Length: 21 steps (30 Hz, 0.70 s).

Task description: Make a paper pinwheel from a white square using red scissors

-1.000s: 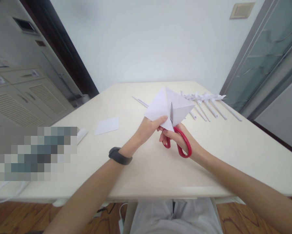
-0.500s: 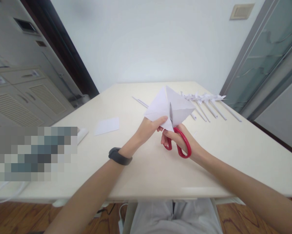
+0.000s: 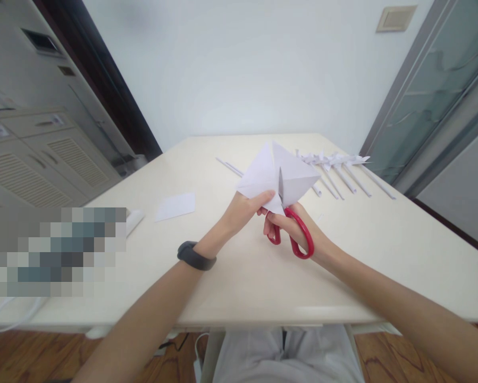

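Tabletop; right fingers curled round scissors

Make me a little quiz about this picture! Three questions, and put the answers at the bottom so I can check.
1. True or false: the white sheet lying on the table is on the right side.

2. What does the left hand hold?
A) the red-handled scissors
B) the creased white paper
C) a pencil

3. Fill in the blank: the dark wristband is worn on the ____ wrist.

Key:
1. False; it lies on the left side.
2. B; the scissors are in the right hand.
3. left
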### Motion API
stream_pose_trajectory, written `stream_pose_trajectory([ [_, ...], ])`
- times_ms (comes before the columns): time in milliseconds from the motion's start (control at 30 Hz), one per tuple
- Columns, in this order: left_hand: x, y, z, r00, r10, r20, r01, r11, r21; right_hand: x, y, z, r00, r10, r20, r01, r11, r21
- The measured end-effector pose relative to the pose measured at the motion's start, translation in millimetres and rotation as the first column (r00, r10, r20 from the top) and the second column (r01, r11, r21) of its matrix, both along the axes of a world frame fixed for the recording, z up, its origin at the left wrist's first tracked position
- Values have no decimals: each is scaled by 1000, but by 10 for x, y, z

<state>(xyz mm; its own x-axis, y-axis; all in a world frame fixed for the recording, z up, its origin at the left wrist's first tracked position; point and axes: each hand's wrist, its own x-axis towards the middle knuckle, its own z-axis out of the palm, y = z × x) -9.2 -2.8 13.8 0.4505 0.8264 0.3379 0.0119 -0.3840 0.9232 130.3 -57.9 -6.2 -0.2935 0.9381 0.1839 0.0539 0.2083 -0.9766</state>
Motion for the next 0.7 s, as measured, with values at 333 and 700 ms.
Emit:
stream_pose_trajectory([
  [333,5,8,-36,1000,-12,9,12,1000,19,-2,-4,-8,1000,3,-15,-3,1000,-17],
  [700,3,-3,-20,1000,-21,-22,22,1000,17,-9,1,13,1000,0,-5,0,1000,-3],
])
